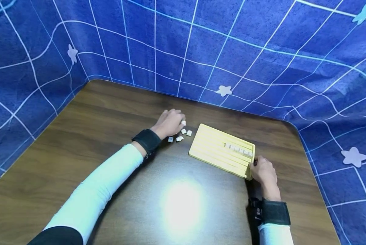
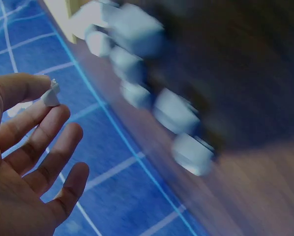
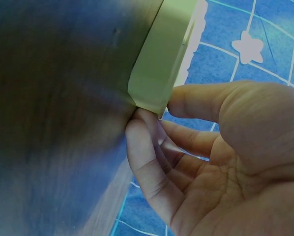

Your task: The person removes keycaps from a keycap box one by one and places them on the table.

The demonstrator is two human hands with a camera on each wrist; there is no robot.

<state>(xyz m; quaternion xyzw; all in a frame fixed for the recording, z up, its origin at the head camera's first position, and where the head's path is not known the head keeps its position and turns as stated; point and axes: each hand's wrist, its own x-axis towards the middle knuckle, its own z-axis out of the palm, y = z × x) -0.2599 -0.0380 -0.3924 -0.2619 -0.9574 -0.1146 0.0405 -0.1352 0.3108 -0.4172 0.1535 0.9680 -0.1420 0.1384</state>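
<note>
Left hand (image 1: 170,123) pinches one white tile (image 2: 51,96) between thumb and fingertips, near loose white tiles (image 1: 179,139) left of the yellow ridged tray (image 1: 210,143). Right hand (image 1: 264,171) grips the tray's right edge. A tile row (image 1: 238,149) occupies its right part.

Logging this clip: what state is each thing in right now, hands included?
Left hand: pinching one white piece.
Held white piece: between thumb and fingertip.
Right hand: gripping the tray's edge.
Yellow tray: on the table, grooves up, partly filled.
Pieces in tray: lined up in one row.
Loose white pieces: scattered on the table, outside the tray.
</note>
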